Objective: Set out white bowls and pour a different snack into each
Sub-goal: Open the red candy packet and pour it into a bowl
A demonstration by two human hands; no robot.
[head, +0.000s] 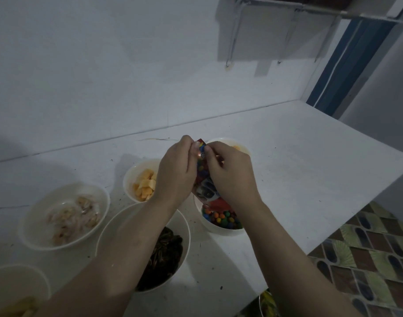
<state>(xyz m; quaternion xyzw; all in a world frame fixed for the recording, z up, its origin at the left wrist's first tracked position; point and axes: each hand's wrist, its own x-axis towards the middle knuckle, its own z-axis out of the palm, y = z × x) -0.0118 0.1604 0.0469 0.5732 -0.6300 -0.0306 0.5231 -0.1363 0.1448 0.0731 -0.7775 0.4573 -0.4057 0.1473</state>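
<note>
We see a white counter [310,156] running from the near left to a corner at the far right — its surface is dotted with small dark specks and crumbs. Behind it stands a plain white wall [104,65], meeting the counter along a thin seam. High on the far right a metal rack [287,8] is fixed to that wall, casting grey shadows below it. To the right of the rack we see a blue door frame [346,62] with pale stripes. At the near right lies a patterned tiled floor [367,259] — scale-shaped tiles in green, brown and dark tones.
</note>
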